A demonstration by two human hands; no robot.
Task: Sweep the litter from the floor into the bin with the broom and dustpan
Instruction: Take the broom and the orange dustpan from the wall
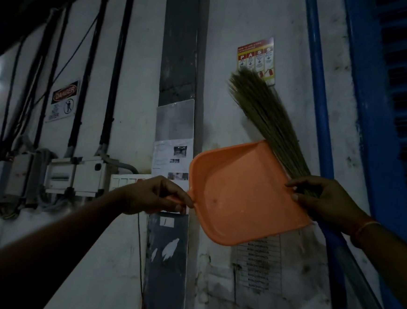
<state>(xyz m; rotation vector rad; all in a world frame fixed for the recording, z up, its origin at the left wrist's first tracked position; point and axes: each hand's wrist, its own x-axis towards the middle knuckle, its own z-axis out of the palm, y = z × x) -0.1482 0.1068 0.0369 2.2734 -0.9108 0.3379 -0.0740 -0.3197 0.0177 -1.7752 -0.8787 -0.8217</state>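
Dustpan (pixel 243 194), orange plastic: light, stiff, likely slick; held up before the wall, left hand (pixel 155 197) closed round its handle, the best hold. Broom (pixel 266 120), grass bristles: soft, springy, bristles up behind the pan; right hand (pixel 325 200) closed on the bundle at the pan's edge. Nearby: switch boxes (pixel 74 176), cables, danger sign (pixel 64 99), blue pipe (pixel 317 90). Floor, litter, bin: not visible

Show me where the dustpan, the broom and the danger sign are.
dustpan (pixel 240 194): head view, middle of the orange pan's flat inside.
broom (pixel 262 110): head view, middle of the bristle fan above the pan.
danger sign (pixel 63 100): head view, centre of the wall sign.
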